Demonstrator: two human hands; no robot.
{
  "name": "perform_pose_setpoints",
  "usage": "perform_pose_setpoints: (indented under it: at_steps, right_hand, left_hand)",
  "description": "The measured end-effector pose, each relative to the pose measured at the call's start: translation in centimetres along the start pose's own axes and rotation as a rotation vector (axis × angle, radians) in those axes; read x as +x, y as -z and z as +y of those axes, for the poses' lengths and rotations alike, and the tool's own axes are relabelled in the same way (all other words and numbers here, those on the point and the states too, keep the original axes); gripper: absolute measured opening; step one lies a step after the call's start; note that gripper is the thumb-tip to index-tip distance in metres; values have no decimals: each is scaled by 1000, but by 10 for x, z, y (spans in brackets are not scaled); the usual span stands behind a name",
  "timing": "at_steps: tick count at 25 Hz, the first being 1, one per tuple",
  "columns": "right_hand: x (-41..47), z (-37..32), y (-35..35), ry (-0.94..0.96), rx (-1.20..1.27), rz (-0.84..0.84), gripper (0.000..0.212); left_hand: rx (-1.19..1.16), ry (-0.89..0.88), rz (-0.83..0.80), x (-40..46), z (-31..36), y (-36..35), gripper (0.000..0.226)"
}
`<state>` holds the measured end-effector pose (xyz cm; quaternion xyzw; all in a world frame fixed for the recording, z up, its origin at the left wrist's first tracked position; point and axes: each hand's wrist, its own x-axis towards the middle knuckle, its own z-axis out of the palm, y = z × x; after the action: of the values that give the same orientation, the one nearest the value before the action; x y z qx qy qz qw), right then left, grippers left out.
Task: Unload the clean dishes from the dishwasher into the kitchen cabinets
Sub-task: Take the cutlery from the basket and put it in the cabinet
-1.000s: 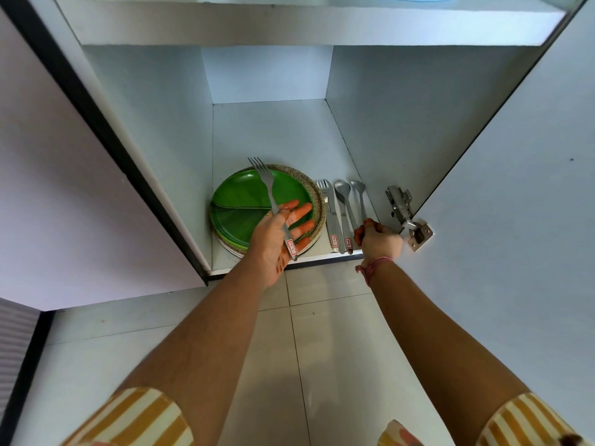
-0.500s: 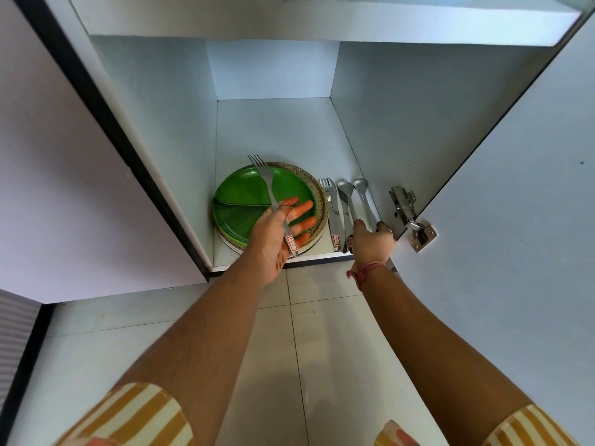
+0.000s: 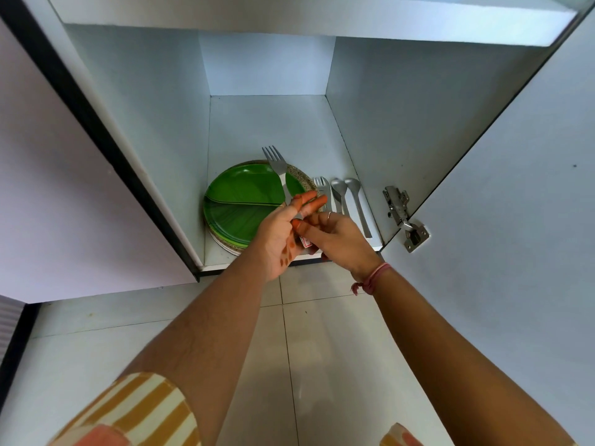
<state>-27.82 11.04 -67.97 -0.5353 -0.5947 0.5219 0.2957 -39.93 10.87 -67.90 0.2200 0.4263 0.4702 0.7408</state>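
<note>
Fork (image 3: 279, 175) sits in my left hand (image 3: 279, 235), tines up over the green plates (image 3: 240, 204) stacked at the cabinet (image 3: 267, 123) floor's front left. Left fingers (image 3: 307, 197) lie nearly straight along the handle, thumb pinching it. My right hand (image 3: 338, 239) curls onto the handle's lower end. Another fork (image 3: 323, 188) and two spoons (image 3: 349, 193) lie right of the plates.

both bare forearms reach forward and meet at the middle. the left hand (image 3: 277, 235) lies palm up, its fingers (image 3: 306, 198) nearly straight and pointing away. the right hand (image 3: 338, 241) is turned palm down just beside it, its curled fingers (image 3: 317, 220) touching the left hand's fingers, a thread band on the wrist.
</note>
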Motion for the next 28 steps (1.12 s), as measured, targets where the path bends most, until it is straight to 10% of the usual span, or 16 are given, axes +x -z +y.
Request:
perform_pose_setpoints:
  at_steps: [10, 28]
  right_hand:
    - [10, 38, 16, -261, 347, 348, 11]
    - [38, 75, 32, -213, -262, 500, 30]
  left_hand:
    - [157, 52, 101, 4, -3, -1, 16]
    - [246, 82, 225, -2, -3, -2, 11]
